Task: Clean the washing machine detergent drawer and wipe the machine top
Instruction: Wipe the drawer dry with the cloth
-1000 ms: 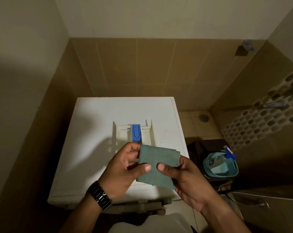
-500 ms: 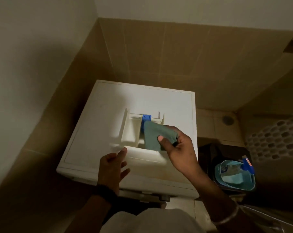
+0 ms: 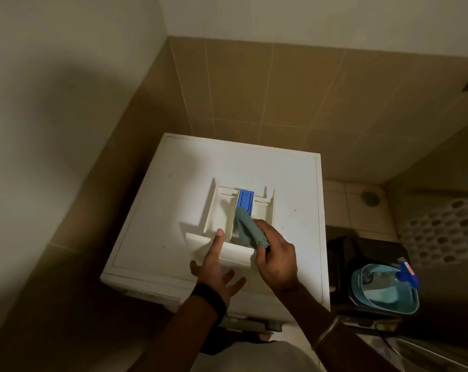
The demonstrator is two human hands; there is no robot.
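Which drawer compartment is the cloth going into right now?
The middle compartment, the one with the blue insert at its far end. The right hand pushes the folded green cloth into it; the wider left compartment stays uncovered.

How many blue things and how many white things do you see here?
Blue: 3 (drawer insert, spray bottle top, basket)
White: 2 (washing machine, detergent drawer)
Total: 5

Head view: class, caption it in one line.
Right hand presses green cloth into white plastic detergent drawer; left hand steadies it.
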